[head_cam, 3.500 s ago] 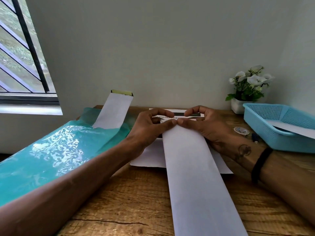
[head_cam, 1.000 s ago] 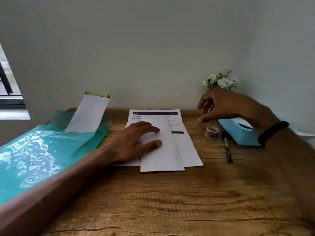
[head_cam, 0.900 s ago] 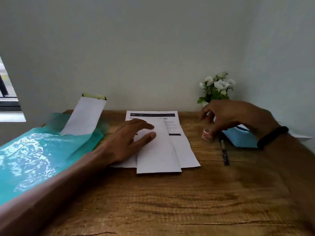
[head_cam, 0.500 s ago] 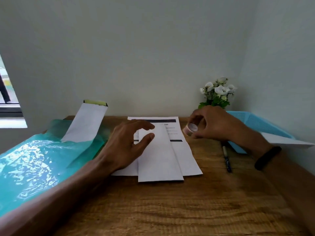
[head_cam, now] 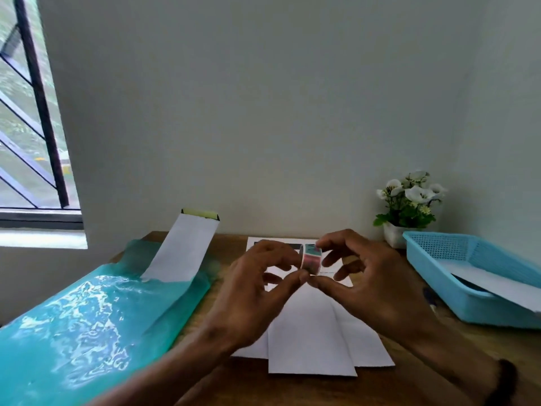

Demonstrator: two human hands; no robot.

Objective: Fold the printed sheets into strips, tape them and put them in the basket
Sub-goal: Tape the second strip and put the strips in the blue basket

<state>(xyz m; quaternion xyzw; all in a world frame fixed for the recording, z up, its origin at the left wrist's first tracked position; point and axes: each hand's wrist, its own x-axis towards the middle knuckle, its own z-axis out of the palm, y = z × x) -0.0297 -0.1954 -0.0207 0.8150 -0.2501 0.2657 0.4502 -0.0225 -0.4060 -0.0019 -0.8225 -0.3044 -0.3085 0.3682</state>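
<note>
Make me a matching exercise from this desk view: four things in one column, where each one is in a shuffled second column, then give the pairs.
Things:
1. tape roll
2. folded strip
3. blue basket
4. flower pot

Places:
A. by the wall, behind the basket's near corner
B. flat on the desk under the hands
C. held up between both hands
D. at the desk's right edge, a sheet inside

Pairs: 1-C, 2-B, 3-D, 4-A

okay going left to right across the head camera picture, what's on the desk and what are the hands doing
Green plastic sheet → folded paper strip lying on it → left hand → tape roll, pinched by both hands → right hand → flower pot → blue basket holding paper.
</note>
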